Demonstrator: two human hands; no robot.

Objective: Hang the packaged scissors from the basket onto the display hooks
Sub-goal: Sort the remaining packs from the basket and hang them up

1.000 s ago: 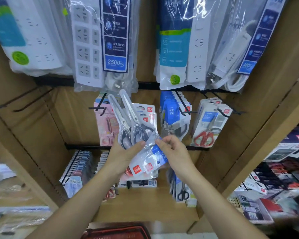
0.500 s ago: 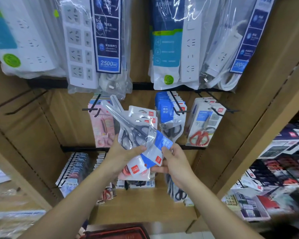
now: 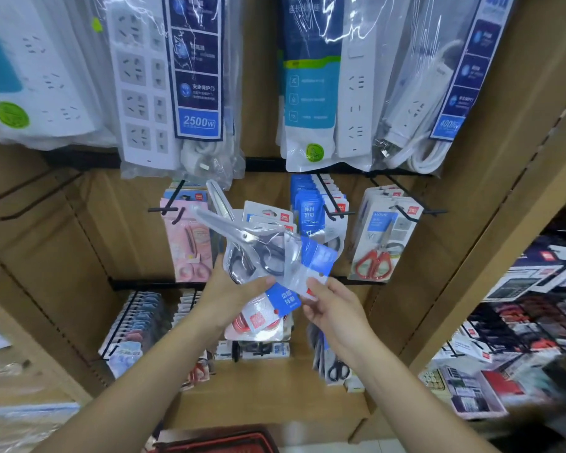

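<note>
My left hand [image 3: 232, 297] grips a bunch of packaged scissors [image 3: 255, 253], black-handled in clear bags, their blades pointing up and left. My right hand [image 3: 332, 304] pinches the blue-and-white header card [image 3: 314, 266] of one pack at its lower right edge. The packs are held in front of the middle row of black display hooks [image 3: 335, 204] on the brown board. Packs of blue-carded scissors [image 3: 311, 207] and red-handled scissors [image 3: 378, 253] hang on hooks to the right. The red basket [image 3: 216, 441] shows at the bottom edge.
Bagged white power strips [image 3: 164, 93] hang on the top row. Pink scissor packs [image 3: 190, 243] hang at left, and bare hooks [image 3: 30, 204] stick out further left. More packs hang on a lower row [image 3: 131, 328]. A neighbouring shelf of boxed goods [image 3: 520, 322] stands at right.
The bunch has tilted, its blades swinging from upright toward the upper left. My right hand has shifted lower and right along one pack to its header card. The camera has moved closer.
</note>
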